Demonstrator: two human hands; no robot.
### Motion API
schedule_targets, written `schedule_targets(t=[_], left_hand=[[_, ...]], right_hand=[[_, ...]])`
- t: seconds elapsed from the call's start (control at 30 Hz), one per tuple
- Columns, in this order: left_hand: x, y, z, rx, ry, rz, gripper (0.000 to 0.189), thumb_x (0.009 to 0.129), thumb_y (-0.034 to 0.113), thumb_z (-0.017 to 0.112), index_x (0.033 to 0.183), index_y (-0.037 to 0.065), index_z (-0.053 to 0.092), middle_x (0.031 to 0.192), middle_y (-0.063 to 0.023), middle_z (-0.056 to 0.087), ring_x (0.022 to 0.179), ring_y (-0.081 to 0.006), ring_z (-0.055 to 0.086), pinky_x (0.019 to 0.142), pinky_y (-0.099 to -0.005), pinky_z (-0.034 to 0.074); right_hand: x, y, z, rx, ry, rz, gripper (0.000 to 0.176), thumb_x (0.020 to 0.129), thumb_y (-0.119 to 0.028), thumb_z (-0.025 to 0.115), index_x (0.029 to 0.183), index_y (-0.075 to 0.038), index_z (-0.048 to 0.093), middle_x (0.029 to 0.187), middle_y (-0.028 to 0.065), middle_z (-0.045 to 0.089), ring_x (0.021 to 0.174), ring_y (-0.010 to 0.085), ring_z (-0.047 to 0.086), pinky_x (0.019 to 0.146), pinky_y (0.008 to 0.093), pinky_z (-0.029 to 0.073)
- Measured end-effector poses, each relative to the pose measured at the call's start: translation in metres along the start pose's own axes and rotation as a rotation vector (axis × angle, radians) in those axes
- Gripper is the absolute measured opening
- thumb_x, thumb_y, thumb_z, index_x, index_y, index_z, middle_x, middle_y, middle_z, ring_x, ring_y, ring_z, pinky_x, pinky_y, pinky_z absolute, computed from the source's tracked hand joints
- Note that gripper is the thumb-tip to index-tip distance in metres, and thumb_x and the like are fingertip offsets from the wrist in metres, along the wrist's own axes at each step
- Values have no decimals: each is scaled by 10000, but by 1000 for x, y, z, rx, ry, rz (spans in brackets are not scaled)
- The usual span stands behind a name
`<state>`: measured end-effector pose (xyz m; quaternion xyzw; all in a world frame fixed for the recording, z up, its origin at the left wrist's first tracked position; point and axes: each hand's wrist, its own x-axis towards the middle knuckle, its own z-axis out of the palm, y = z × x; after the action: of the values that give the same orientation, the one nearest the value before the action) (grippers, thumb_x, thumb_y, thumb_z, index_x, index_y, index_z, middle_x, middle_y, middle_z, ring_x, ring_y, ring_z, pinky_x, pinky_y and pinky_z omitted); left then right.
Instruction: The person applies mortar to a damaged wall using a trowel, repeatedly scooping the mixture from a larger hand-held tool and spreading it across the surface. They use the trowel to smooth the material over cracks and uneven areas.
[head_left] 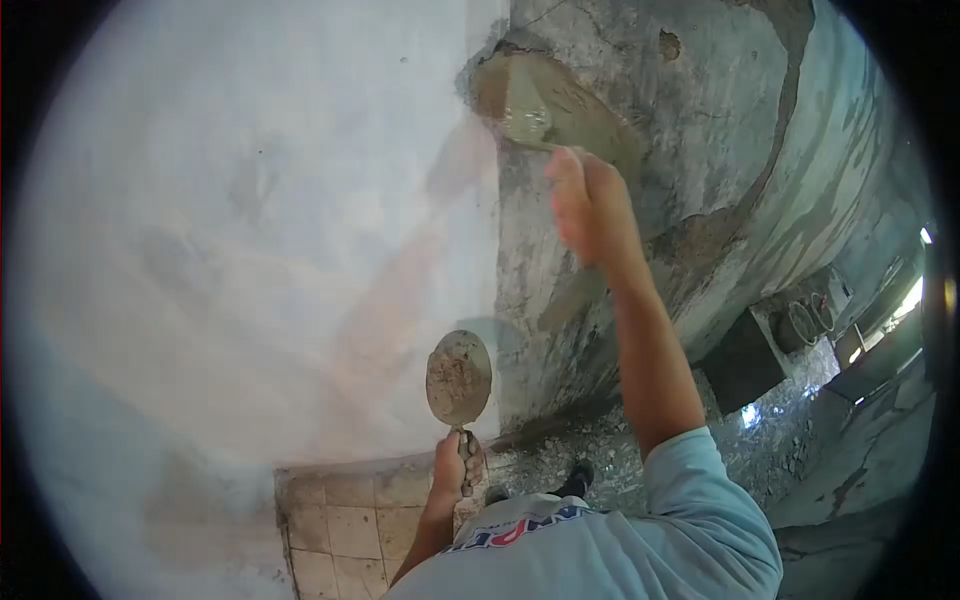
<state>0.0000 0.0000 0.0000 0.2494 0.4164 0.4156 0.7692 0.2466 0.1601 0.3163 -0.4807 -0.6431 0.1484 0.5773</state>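
My right hand [590, 205] is raised and closed around the handle of a trowel [524, 105]. Its shiny blade lies against a patch of wet mortar [590, 115] on the wall, and the handle is mostly hidden by my fingers. Low in front of my body, my left hand [458, 466] grips the short handle of an oval mortar pan [459, 378]. Lumpy grey-brown mortar covers the pan's face. The pan is well below the trowel and apart from it.
Left of the patch the wall is painted white [250, 200]; to the right is bare, cracked grey plaster [690, 130]. Square tiles [345, 520] are at lower left. Rubble covers the floor [770, 440]. A dark box-like block [745, 365] and buckets [800, 325] stand at right.
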Motion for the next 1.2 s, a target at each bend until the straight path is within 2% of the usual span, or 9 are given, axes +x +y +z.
schedule_targets(t=[0.1, 0.17, 0.27, 0.37, 0.43, 0.57, 0.87, 1.07, 1.2], left_hand=[[-20, 2, 2, 35, 40, -34, 489, 1054, 523, 338, 792, 130, 465, 532, 7, 367, 365, -132, 327, 330, -293, 290], [-17, 7, 4, 12, 62, -59, 477, 1052, 513, 343, 794, 133, 472, 532, 7, 369, 365, -132, 328, 331, -291, 289], [-12, 11, 2, -3, 53, -42, 487, 1064, 491, 340, 787, 109, 462, 536, 5, 375, 376, -125, 340, 352, -305, 298], [-7, 12, 0, 12, 45, -32, 497, 1063, 509, 349, 790, 109, 464, 536, 6, 377, 375, -125, 341, 352, -305, 304], [-2, 10, 0, 15, 25, -22, 498, 1060, 516, 355, 793, 110, 466, 537, 6, 381, 375, -125, 343, 352, -304, 308], [-1, 11, 4, -13, 10, -16, 484, 1049, 520, 370, 794, 124, 479, 538, 14, 389, 362, -116, 329, 328, -290, 293], [-9, 5, 8, 13, 20, -30, 486, 1048, 525, 378, 790, 127, 483, 538, 20, 390, 360, -112, 329, 326, -283, 301], [-15, 2, 7, 29, 42, -29, 472, 1049, 495, 366, 785, 118, 468, 534, 8, 396, 370, -122, 334, 345, -302, 308], [-23, -4, -2, -42, 31, -33, 512, 1058, 533, 368, 783, 115, 473, 533, 10, 398, 372, -120, 342, 347, -298, 311]], right_hand=[[-3, -4, 27, -45, 51, -69, 429, 1067, -299, 418, 940, 34, 657, 672, 231, 621, 539, 347, 635, 625, 481, 516], [-7, -23, 38, 73, 11, 91, 433, 1066, -289, 421, 924, 53, 645, 670, 237, 608, 524, 359, 619, 611, 475, 510], [-10, -24, 44, 91, -40, 51, 379, 1057, -278, 440, 977, 32, 643, 580, 67, 528, 440, 146, 499, 431, 350, 419], [-10, -27, 33, 91, -87, 100, 394, 1058, -282, 447, 971, 43, 651, 571, 75, 513, 455, 151, 522, 456, 363, 437], [-5, -24, 20, -90, -93, -3, 391, 1059, -286, 471, 973, 50, 652, 582, 126, 539, 470, 243, 552, 494, 398, 460], [-4, -7, -8, -431, -96, -215, 417, 1063, -339, 480, 908, 16, 634, 828, 297, 657, 808, 550, 608, 702, 571, 506], [9, -20, -60, -945, -208, -189, 438, 1067, -421, 461, 1117, -44, 679, 994, 237, 722, 948, 463, 691, 813, 560, 565], [26, -36, -89, -1069, -198, -305, 451, 1066, -444, 455, 1206, -82, 684, 1046, 212, 724, 1027, 436, 681, 883, 547, 551], [31, -17, -114, -1119, -218, -260, 425, 1062, -438, 465, 1205, -105, 687, 1059, 201, 727, 1027, 428, 683, 889, 530, 550]])
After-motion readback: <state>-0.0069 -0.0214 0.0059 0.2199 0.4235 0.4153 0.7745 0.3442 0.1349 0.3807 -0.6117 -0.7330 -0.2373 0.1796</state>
